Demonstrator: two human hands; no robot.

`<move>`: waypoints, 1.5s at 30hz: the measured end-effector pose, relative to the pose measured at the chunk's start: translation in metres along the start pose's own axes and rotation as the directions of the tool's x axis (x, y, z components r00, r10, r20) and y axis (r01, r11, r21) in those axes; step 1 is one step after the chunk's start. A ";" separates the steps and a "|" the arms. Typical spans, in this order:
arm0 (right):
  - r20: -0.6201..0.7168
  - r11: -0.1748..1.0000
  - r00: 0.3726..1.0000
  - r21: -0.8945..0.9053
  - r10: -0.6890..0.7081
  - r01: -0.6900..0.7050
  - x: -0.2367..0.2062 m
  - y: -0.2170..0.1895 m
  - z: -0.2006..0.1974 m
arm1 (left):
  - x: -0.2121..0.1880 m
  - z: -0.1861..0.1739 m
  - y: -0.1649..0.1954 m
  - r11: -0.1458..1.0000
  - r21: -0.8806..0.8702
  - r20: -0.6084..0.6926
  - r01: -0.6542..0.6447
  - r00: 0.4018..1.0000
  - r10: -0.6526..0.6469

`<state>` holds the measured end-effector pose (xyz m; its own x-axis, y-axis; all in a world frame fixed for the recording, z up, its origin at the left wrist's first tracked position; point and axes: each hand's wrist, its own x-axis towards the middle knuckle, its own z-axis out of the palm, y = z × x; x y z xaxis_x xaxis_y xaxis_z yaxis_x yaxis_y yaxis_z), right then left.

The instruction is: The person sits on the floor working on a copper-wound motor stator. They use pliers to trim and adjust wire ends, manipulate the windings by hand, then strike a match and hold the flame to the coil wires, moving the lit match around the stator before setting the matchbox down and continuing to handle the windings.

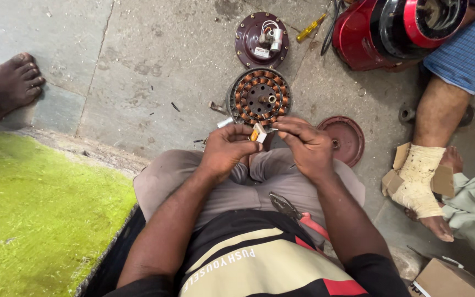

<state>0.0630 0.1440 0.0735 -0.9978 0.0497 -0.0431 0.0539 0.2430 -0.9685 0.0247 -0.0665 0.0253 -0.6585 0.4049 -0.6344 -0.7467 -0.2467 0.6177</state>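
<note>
Orange-white small part, seemingly tilted upright, pinched between left hand and right hand fingers.

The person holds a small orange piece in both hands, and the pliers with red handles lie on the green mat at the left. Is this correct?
Not quite. In the head view the pliers rest on the person's lap, not on the green mat. The left hand and right hand do hold the small orange piece.
</note>
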 end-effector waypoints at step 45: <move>-0.082 0.914 0.993 -0.391 0.087 -0.112 0.037 0.106 0.029 | 0.076 0.021 0.003 0.901 0.228 -0.387 -0.370 0.814 0.432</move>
<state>0.0302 0.1435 -0.0381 -0.9829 0.1497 -0.1068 0.1759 0.5952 -0.7841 -0.0256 -0.0181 -0.0115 -0.8954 -0.1179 -0.4294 -0.4077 -0.1709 0.8970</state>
